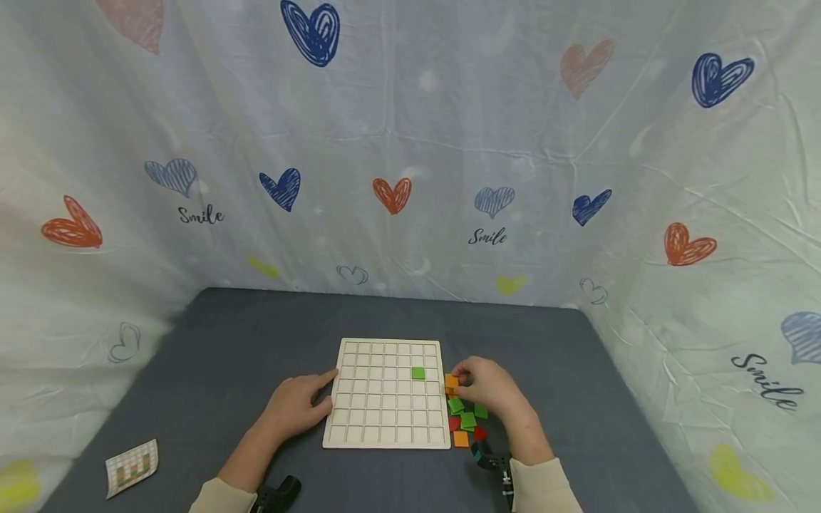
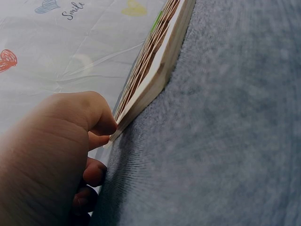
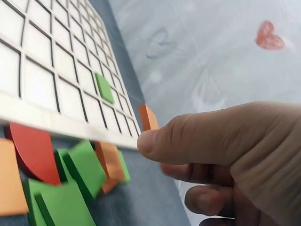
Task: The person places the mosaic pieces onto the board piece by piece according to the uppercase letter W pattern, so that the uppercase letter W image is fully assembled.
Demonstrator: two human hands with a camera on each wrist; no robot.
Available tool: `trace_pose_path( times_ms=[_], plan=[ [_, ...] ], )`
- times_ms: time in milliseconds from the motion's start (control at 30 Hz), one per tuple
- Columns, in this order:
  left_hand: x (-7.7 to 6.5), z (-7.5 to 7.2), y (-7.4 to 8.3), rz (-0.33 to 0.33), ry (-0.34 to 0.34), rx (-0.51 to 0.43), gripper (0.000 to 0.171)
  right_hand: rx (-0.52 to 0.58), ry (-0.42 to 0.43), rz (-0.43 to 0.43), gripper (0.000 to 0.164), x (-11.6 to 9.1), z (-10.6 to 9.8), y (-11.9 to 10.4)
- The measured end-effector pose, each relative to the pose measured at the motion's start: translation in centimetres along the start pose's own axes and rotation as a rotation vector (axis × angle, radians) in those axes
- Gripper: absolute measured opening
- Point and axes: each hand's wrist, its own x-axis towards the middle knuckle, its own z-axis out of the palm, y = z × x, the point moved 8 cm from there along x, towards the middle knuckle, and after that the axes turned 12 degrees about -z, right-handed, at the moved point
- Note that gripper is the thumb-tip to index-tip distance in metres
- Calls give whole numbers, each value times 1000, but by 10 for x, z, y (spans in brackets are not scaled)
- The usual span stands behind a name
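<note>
Because the right hand (image 1: 490, 386) pinches the orange tile (image 3: 147, 117) by one end, between thumb and finger, a loose grip could let it slip or twist. The tile is just beside the right edge of the board (image 1: 387, 446), whose rim could catch it if it tips.

The left hand (image 1: 290, 407) is loosely open and has hold of nothing; its finger and thumb just touch the board's left edge. If they push too hard, the board could slide and shake the green square (image 1: 418, 372), one square in from the right edge.

Green tiles (image 1: 467, 420), red tiles (image 1: 480, 432) and another orange one lie by that same edge, down to the near right corner. Some overlap, so one nudge could move a few. The black band (image 1: 490, 459) on the right wrist is close and could bump them. A card (image 1: 132, 467) lies near the left edge of the table (image 1: 256, 335). Past the far edge hangs a cloth (image 1: 436, 92) with hearts.
</note>
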Motion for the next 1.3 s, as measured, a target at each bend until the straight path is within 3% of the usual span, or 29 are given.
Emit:
trace_pose_path(
  times_ms=[233,400,800,1067,1300],
  plan=[
    [1,0,0,8,6,3,54,-42,-41,-140,18,13,10,-26],
    [1,-2,2,17,7,1,54,-53,-74,-185,19,21,22,-36],
    [0,1,3,16,-5,-5,53,-132,-119,-197,19,28,45,-39],
    [-1,-1,3,18,5,-3,53,-216,-96,-207,16,29,45,-43],
    [-1,-4,3,14,8,-5,53,-238,-96,-166,14,32,44,-45]
  ],
)
